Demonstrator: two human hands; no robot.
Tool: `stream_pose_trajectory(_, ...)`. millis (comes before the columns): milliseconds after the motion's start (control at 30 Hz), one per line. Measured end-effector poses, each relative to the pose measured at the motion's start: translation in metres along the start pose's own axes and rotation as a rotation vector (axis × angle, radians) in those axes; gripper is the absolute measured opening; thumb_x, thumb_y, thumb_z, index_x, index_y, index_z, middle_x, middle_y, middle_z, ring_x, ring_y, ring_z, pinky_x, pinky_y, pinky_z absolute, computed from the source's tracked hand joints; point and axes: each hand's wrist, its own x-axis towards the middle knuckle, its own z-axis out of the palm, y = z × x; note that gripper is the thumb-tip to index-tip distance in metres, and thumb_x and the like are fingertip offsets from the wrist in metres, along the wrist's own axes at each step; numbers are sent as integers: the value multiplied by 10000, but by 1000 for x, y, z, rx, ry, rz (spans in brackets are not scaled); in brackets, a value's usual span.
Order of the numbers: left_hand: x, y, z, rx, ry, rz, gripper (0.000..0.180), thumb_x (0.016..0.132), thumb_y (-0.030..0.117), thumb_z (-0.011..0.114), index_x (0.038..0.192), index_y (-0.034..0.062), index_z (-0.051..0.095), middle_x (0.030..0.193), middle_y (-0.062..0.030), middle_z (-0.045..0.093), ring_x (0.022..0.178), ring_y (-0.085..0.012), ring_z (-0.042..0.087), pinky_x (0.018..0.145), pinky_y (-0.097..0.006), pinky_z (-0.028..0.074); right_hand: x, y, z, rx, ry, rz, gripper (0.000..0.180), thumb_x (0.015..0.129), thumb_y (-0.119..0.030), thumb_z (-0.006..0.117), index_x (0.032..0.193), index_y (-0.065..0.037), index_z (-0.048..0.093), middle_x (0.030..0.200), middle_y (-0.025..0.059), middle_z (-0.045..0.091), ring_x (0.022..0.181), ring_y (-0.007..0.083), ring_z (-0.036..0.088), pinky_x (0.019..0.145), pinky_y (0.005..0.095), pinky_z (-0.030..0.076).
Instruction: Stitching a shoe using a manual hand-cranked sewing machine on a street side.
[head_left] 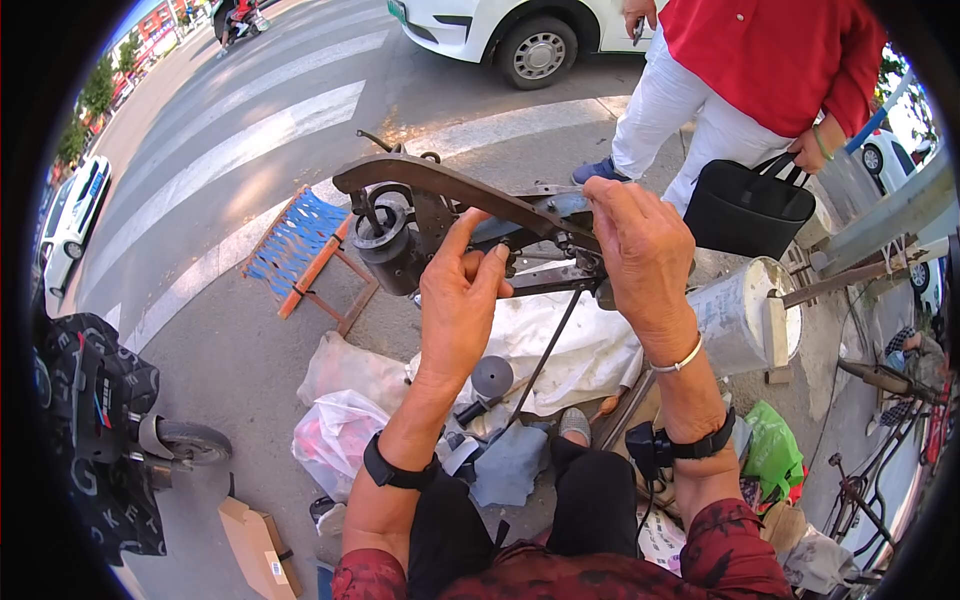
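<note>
A dark, worn cobbler's sewing machine (pixel 440 178) stands in front of me, with a long curved arm and a round drum (pixel 382 245) at its left end. My left hand (pixel 458 305) is at the middle of it, under the arm. Its fingers are curled, thumb and forefinger bent near small metal parts; what they pinch, if anything, is too small to make out. Around the machine's right end my right hand (pixel 640 250) is closed, fingertips bent down against it, and its palm hides what they grip. A thin dark rod (pixel 552 350) slants down from the machine toward my feet.
A folding stool (pixel 318 262) with blue webbing stands left of the machine. Beyond, a person in red holds a black bag (pixel 748 208). White sheeting (pixel 540 335), plastic bags (pixel 342 440) and a white drum-shaped container (pixel 740 315) lie around. A scooter wheel (pixel 192 442) is at left.
</note>
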Motion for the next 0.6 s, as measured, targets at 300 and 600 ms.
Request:
stream_pose_trajectory(300, 3, -2, 4, -18, 1, -16, 432, 987, 70, 628, 1411, 24, 555, 623, 5, 544, 596, -59, 530, 577, -233, 432, -2, 0, 3, 9, -18, 4, 283, 829, -64, 739, 1083, -145, 644, 809, 26, 586, 762, 225, 620, 683, 368, 467)
stream_pose_trajectory(600, 8, -8, 4, -49, -21, -24, 409, 976, 79, 645, 1378, 31, 588, 608, 3, 547, 587, -59, 530, 566, -248, 428, -3, -9, 13, 37, -81, -28, 253, 819, -73, 716, 1052, -136, 642, 820, 26, 606, 785, 223, 639, 690, 367, 474)
